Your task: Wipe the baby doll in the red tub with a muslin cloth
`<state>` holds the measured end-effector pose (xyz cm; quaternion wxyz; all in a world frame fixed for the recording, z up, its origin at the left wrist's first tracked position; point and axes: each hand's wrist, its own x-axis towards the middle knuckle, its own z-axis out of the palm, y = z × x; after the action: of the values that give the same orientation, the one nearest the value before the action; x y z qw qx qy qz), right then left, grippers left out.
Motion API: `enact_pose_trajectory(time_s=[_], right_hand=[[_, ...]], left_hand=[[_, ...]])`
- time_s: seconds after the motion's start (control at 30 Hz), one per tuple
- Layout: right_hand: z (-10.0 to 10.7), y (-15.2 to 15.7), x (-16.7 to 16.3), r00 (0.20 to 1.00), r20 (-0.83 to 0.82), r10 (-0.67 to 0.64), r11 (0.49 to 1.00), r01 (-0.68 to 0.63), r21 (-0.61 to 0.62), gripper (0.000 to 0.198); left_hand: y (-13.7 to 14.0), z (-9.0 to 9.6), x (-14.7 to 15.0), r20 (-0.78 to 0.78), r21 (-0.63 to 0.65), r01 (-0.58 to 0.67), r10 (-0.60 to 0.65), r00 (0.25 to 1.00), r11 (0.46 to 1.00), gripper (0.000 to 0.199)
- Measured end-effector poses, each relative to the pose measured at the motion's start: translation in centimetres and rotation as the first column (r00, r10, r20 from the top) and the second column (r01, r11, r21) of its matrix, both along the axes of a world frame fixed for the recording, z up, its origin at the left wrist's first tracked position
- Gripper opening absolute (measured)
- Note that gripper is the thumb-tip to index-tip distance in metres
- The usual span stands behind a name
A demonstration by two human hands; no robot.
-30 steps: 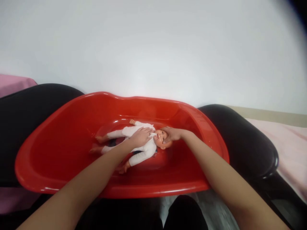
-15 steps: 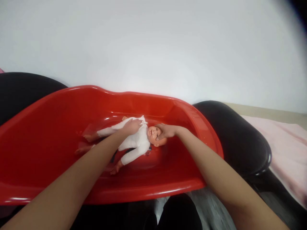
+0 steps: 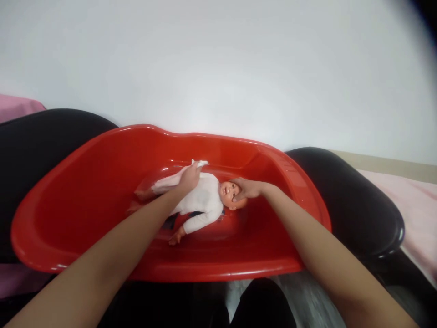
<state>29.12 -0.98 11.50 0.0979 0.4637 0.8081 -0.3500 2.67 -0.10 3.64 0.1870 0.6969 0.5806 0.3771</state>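
- At the far left, a pink sheet [image 3: 20,107] shows behind a black chair [image 3: 34,150], next to the pale wall [image 3: 218,68].
- Then comes the red tub [image 3: 37,255], wide and glossy, its left end reaching over that chair. Its smooth inside looks slippery to me; whether there's water in it I can't say for sure.
- The doll [image 3: 208,189] lies on its back in the tub, feet to the left and head to the right. The feet look blurred from here.
- The left hand [image 3: 191,176] is over the doll's middle, curled around what looks like a white cloth [image 3: 200,162], one end of it sticking out past the fingers. I can't tell whether the hand also presses on the body.
- The doll's white-clad trunk looks soft and light, I'd guess stuffed, so it would sag if lifted by one limb. A palm under the back would be a surer hold.
- The near arm is flung out over the tub floor, its bare hand looking like firmer plastic.
- The right hand [image 3: 251,187], well apart from the left, is cupped on the crown, thumb and fingers spread around it. The head seems hard and smooth, likely to slide in wet fingers, so I'd take it from beneath, at the neck.
- Furthest right are a second black chair [image 3: 344,196] and a pale pink cover [image 3: 409,200].
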Motion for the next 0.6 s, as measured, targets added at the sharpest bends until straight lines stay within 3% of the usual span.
enact_pose_trajectory(time_s=[0.07,0.13,0.3,0.43,0.6], right_hand=[[-0.4,0.2,0.2,1.0,-0.02,-0.005,1.0,0.005,0.002,0.085],[-0.7,0.3,0.3,0.999,-0.043,0.001,1.0,0.0,0.004,0.087],[-0.9,0.5,0.1,0.999,-0.025,0.035,0.999,-0.034,0.017,0.087],[-0.5,0.2,-0.1,0.998,-0.036,0.046,0.999,-0.045,0.028,0.08],[0.2,-0.3,-0.4,0.997,-0.065,0.033,0.999,-0.033,-0.006,0.082]], left_hand=[[-0.5,0.3,2.2,0.002,0.05,0.128,-0.129,0.992,0.99,0.038],[-1.2,0.0,3.8,-0.116,0.037,0.253,-0.247,0.962,0.967,0.034],[-2.0,-1.4,4.4,-0.504,0.001,0.459,-0.396,0.768,0.888,0.026],[-1.2,-1.8,3.8,-0.573,-0.046,0.437,-0.382,0.725,0.898,0.03],[0.0,-2.2,3.0,-0.506,-0.125,0.338,-0.353,0.787,0.933,0.038]])
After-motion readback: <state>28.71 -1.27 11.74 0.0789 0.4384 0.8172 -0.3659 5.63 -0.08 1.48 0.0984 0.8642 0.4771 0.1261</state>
